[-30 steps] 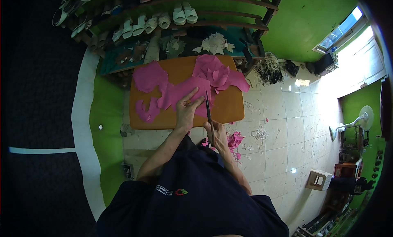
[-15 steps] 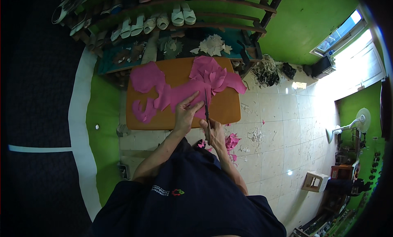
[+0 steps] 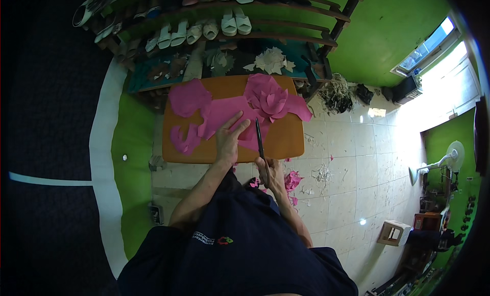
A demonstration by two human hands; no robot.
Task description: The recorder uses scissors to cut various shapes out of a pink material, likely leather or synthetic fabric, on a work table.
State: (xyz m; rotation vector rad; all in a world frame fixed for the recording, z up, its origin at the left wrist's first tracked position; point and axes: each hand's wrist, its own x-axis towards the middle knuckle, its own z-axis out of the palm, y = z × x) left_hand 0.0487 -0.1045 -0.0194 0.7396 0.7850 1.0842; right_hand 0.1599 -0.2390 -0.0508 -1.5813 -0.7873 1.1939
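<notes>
A large pink sheet (image 3: 223,108) lies on an orange-brown table (image 3: 287,138). My left hand (image 3: 227,143) rests on the sheet's near part, its fingers spread and pressing it down. In my right hand (image 3: 275,176), just off the table's near edge, is a pair of dark scissors (image 3: 260,140). Their blades point away from me over the sheet's right part and look nearly closed. Behind the blades sits a pile of cut pink petal-shaped pieces (image 3: 270,99). Other cut pieces lie at the table's left, among them a rounded pink piece (image 3: 189,98) and a curved pink scrap (image 3: 185,140).
Beyond the table stands a rack (image 3: 286,36) of shoes and sandals, with pale cut pieces (image 3: 272,60) on its lower shelf. Pink scraps (image 3: 292,181) and pale shreds (image 3: 321,173) litter the tiled floor (image 3: 347,168) at the right. A white fan (image 3: 451,155) stands farther right.
The scissors have drawn back toward me, and their blades have come off the sheet's cut edge. My left hand stays on the sheet. The whole view has shifted slightly.
</notes>
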